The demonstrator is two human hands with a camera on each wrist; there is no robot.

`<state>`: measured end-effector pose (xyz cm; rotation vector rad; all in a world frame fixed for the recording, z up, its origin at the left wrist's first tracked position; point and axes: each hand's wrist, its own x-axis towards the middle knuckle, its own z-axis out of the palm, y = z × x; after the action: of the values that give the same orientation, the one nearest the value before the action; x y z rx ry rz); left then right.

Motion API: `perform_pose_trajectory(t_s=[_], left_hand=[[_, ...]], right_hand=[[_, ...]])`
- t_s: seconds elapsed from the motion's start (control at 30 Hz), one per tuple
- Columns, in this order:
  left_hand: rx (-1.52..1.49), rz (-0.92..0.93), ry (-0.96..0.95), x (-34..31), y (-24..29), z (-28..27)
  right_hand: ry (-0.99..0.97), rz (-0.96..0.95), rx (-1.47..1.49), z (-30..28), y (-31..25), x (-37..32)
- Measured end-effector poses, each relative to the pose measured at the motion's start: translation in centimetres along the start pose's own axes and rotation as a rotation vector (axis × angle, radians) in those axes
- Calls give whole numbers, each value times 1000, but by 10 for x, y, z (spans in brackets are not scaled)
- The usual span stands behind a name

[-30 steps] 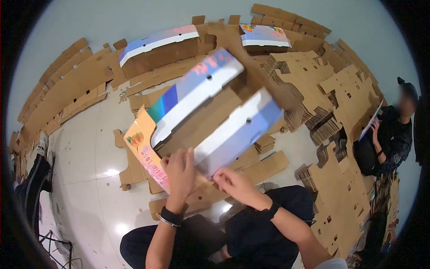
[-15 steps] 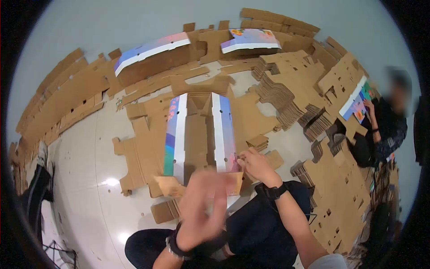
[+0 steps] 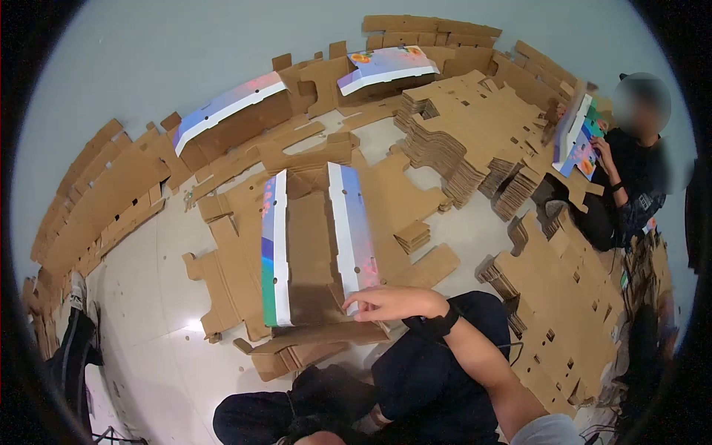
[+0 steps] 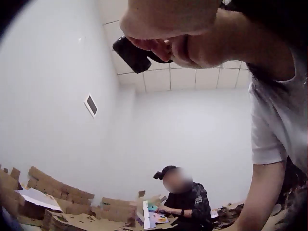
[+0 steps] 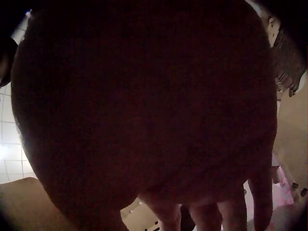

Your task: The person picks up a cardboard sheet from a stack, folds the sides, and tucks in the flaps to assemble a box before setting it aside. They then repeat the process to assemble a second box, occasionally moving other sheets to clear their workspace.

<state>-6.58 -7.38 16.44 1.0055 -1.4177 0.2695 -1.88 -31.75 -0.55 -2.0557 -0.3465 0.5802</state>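
An open cardboard box [image 3: 319, 245] with white-edged, blue and purple printed side walls lies on the floor in front of me. Its brown end flap [image 3: 330, 335] hangs outward on the side nearest my legs. My right hand [image 3: 393, 300] reaches over the near right corner, fingers extended and fingertips right at the white edge of the right wall. In the right wrist view its dark palm fills most of the picture, with several fingers pointing down. My left hand [image 4: 168, 19] is raised close to my face in the left wrist view; its fingers are hidden.
Flattened cardboard [image 3: 222, 274] lies under and around the box. Tall stacks of flat cardboard [image 3: 475, 126] stand to the right. Two printed boxes [image 3: 230, 104] sit along the wall. Another person [image 3: 630, 185] sits at the right, holding a printed box [image 3: 578, 141].
The box came down from a tilted hold to lie on the floor, and its orange printed end flap swung outward. My left hand left the box and moved up towards my face; my right stayed at the corner.
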Motion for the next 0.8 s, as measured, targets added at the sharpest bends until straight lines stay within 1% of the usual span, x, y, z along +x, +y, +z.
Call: perform_pose_trajectory(t_s=[0.03,0.1,0.13,0.17,0.2,0.23,0.27,0.3,0.33,0.37,0.4,0.43,0.47,0.5,0.53,0.57,0.63,0.67,0.7,0.73,0.77,0.8], left_hand=[[-83,-47,-127,-4,-4,-9],[4,-459,-365,0,-16,-29],[238,-692,-302,6,-30,-31],[556,-452,-112,-18,-59,-54],[909,-274,130,-42,-89,-78],[1016,-319,78,-40,-93,-119],[1127,-471,2,-51,-88,-172],[1317,-592,-2,-61,-76,-218],[1522,-641,-133,-83,-57,-274],[1765,-703,-243,-125,-30,-337],[1836,-772,-186,-163,9,-389],[1814,-902,-50,-183,47,-423],[1741,-860,138,-158,76,-384],[1709,-773,256,-164,95,-379],[1593,-804,325,-162,108,-362],[1467,-832,390,-157,117,-336],[1276,-1041,248,-145,127,-271],[1211,-1107,167,-125,123,-221],[1150,-1160,79,-117,116,-183],[1091,-1184,-9,-102,104,-143],[1010,-1215,-46,-106,88,-114],[942,-1188,-258,-96,68,-91]], right_hand=[[6,-3,-43,-1,0,1],[10,-11,-82,0,0,1],[69,-56,-27,1,1,1],[126,-101,27,1,-1,1],[123,-109,30,0,-4,1],[135,-32,25,-2,-8,3],[143,45,26,0,-11,4],[138,33,36,3,-14,4],[110,35,76,5,-18,4],[78,33,111,7,-22,4],[45,30,145,8,-26,4],[22,81,85,12,-31,2],[67,-142,-66,21,-25,4],[-18,-109,-184,24,-40,-2],[-95,-70,-305,25,-56,-8],[-74,-57,-441,36,-57,-11],[-23,-42,-721,69,-56,-18],[-8,-36,-748,85,-60,-19],[7,-35,-806,104,-59,-20],[25,-37,-868,124,-54,-19],[86,-41,-898,145,-42,-15],[146,-42,-929,158,-33,-13]])
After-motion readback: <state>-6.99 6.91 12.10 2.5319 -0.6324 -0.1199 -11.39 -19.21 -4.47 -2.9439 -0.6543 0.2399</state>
